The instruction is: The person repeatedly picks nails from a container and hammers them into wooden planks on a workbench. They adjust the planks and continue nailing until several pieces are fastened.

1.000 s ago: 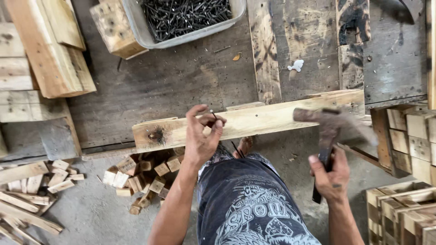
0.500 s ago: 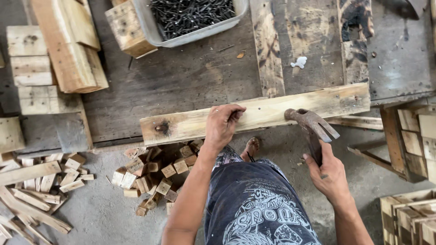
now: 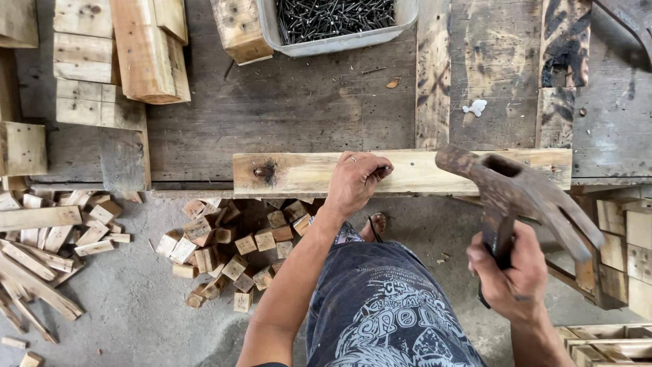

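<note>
Now the left hand [image 3: 354, 182] pinched a small nail upright on the pale knotted wooden plank [image 3: 305, 172] at the surface's near edge, while the right hand [image 3: 511, 273] clamped the rusty claw hammer [image 3: 517, 197] low on its handle; head-heavy and stiff, I'd judge.

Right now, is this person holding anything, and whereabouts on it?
The right hand grips a rusty claw hammer low on its handle. The left hand rests on a pale wooden plank, fingertips pinched as if steadying a nail, too small to confirm.
</note>
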A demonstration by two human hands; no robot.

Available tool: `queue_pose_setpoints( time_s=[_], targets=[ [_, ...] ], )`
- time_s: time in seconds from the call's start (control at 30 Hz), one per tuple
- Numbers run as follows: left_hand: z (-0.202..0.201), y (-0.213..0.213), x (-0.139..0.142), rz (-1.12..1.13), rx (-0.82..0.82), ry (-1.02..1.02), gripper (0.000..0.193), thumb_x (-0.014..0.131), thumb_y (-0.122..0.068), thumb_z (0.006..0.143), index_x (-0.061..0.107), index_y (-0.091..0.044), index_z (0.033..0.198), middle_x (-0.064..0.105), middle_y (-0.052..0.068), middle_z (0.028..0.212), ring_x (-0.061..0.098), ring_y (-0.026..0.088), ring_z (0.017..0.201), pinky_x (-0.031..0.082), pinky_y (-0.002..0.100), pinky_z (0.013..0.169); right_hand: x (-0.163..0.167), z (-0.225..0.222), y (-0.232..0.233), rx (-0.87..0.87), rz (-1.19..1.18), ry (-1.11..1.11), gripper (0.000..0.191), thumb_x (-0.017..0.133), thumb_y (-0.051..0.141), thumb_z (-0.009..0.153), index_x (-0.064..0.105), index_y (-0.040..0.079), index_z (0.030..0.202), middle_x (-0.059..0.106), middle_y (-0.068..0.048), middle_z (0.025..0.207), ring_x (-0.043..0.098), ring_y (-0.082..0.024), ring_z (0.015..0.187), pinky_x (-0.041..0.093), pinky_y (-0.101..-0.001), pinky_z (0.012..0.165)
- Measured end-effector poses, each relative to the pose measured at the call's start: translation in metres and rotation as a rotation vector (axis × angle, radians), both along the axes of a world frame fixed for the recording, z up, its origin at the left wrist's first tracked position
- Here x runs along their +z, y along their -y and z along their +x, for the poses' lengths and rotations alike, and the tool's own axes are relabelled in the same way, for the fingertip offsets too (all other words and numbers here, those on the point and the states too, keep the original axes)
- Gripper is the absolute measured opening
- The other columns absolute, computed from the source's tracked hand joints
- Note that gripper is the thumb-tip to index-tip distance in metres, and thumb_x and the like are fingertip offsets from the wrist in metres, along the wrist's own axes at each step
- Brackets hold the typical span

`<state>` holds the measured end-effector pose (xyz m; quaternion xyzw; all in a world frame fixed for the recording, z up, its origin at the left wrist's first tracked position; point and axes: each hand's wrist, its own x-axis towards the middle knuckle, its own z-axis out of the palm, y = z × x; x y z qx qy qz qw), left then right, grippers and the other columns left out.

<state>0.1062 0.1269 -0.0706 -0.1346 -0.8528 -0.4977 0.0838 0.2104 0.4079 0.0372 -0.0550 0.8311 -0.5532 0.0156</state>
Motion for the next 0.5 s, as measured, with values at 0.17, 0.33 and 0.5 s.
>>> queue_pose_setpoints(
  time_s=[0.17, 0.33, 0.5],
  targets=[
    [-0.003, 0.002, -0.006, -0.022, -0.019, 0.011, 0.018, 0.082, -0.013, 0.082, 0.079, -0.017, 0.099, 0.078, -0.002, 0.093, 0.071, 0.015, 0.098, 0.046, 0.034, 0.09, -0.004, -0.002, 0.01, 0.062, 0.193, -0.278, 0.027, 0.065, 0.018, 0.1, 0.046, 0.004, 0.112, 0.063, -0.007, 0.078, 0.056, -0.005, 0.056, 0.044, -0.0212, 0.047],
    [-0.001, 0.001, -0.015, -0.019, -0.034, -0.004, 0.023, 0.083, -0.014, 0.08, 0.078, -0.015, 0.102, 0.078, 0.0, 0.094, 0.07, 0.017, 0.101, 0.046, 0.036, 0.092, -0.006, -0.022, 0.032, 0.219, 0.562, 0.116, 0.042, 0.065, 0.012, 0.093, 0.05, -0.005, 0.128, 0.066, -0.014, 0.074, 0.061, -0.015, 0.058, 0.047, -0.0303, 0.05],
    [-0.006, 0.006, -0.005, -0.009, -0.089, 0.1, 0.028, 0.083, -0.013, 0.084, 0.077, -0.017, 0.111, 0.076, 0.003, 0.112, 0.067, 0.019, 0.107, 0.047, 0.036, 0.097, 0.034, -0.027, 0.032, 0.11, 0.369, 0.058, 0.048, 0.064, 0.015, 0.094, 0.046, -0.001, 0.135, 0.064, -0.01, 0.07, 0.062, -0.013, 0.052, 0.048, -0.0283, 0.047]
  ],
)
